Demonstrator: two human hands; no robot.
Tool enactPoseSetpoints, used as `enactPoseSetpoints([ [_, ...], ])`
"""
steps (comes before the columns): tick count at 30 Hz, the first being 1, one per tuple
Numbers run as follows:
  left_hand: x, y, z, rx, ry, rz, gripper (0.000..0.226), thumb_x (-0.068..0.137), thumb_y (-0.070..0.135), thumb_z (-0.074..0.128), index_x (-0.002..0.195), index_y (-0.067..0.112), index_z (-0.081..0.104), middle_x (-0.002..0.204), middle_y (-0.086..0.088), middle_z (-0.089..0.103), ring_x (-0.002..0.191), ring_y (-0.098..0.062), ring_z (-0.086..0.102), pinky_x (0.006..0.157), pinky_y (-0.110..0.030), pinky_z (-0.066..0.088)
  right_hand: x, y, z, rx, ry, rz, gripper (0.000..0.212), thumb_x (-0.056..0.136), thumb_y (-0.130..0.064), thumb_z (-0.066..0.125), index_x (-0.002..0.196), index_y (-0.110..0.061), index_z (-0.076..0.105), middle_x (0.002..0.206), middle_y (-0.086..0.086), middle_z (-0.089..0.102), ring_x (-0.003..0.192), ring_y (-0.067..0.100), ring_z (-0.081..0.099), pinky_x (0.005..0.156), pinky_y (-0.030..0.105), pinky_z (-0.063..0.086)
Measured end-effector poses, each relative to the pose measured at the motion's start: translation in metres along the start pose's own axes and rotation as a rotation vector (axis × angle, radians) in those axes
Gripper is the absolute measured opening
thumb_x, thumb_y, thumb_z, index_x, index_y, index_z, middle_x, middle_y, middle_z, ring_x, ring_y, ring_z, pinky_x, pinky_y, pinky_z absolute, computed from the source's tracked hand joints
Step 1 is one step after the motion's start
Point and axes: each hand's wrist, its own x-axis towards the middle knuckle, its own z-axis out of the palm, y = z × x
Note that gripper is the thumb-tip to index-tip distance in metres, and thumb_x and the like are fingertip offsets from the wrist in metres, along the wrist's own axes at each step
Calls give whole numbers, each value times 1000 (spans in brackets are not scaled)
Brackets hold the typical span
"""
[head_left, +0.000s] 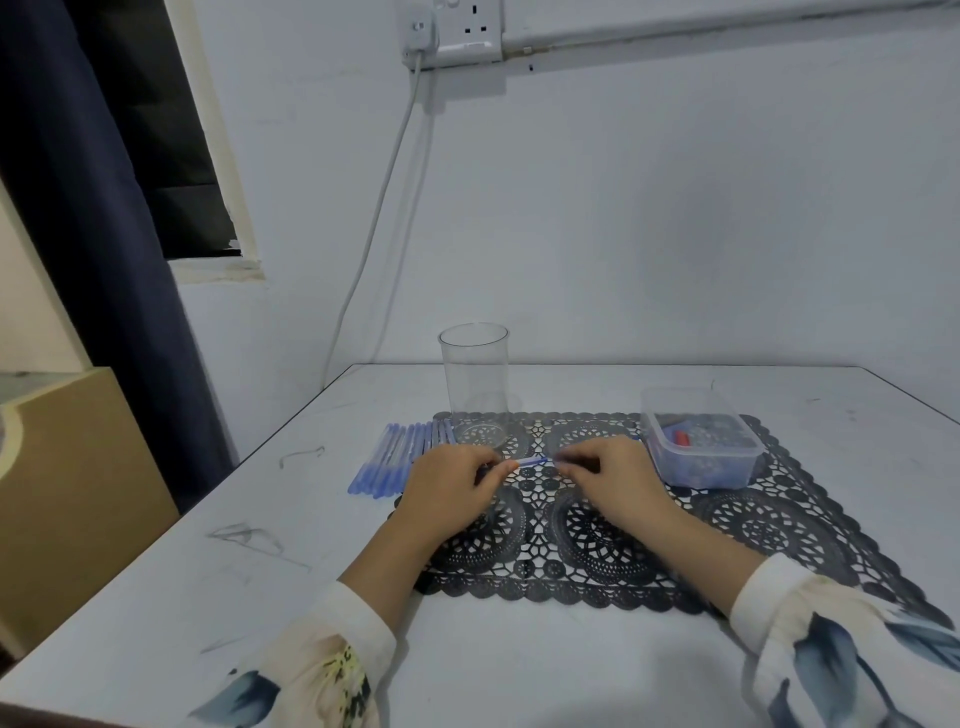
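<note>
From my remote seat I see both hands meeting over the middle of the black lace placemat, which lies on the white worktop. The left hand has its fingers curled and pinches the left end of a blue pen. The right hand is curled the same way and pinches the right end. The pen lies roughly level between the two sets of fingertips, just over the mat. Only a short, blurred stretch of it shows, so I cannot tell whether its cap is on.

Just behind the pen and slightly left, a clear plastic tumbler stands upright on the far edge of the mat. Left of the left hand, a row of blue pens lies side by side, touching, partly on the worktop beside the mat. To the right of the right hand sits a clear plastic box with small blue pieces and one red piece inside.

Both forearms come in from the near edge in cream sleeves with a blue leaf print. On the wall behind, a white cable hangs from a socket, and a dark blue curtain hangs at the left.
</note>
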Motion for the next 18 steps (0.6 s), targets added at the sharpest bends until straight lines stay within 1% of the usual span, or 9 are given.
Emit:
enactPoseSetpoints([
  [2,0,0,0,-1,-3,0,33,93,48,45,91,26,69,61,13,54,57,0,46,53,-15,30,0,0,0,87,52,26,23,87,-17,64,109,-15,69,104,1,70,89,5,59,84,15,41],
  [5,0,1,0,-5,-9,-5,33,93,48,45,93,26,69,65,11,58,61,-3,50,55,-18,33,-1,-1,0,158,59,44,22,86,-16,65,108,-16,70,100,1,71,87,7,62,82,15,42],
  [8,0,1,0,-4,-7,-1,32,93,48,45,91,26,69,61,12,54,59,-3,49,52,-15,30,-2,-3,0,182,43,29,21,86,-14,65,106,-16,70,97,0,71,83,4,59,79,14,41],
  [12,-1,2,1,-30,-2,18,34,92,48,46,84,23,68,59,8,57,57,-6,51,51,-19,32,-5,-6,2,226,41,16,22,85,-12,65,106,-18,71,96,0,71,83,6,61,82,19,45],
  [18,-1,2,2,-63,9,51,35,93,47,46,82,22,69,58,6,58,56,-7,52,52,-21,35,-6,-7,2,199,52,-28,23,86,-12,64,107,-16,70,96,0,71,83,7,61,76,15,42],
])
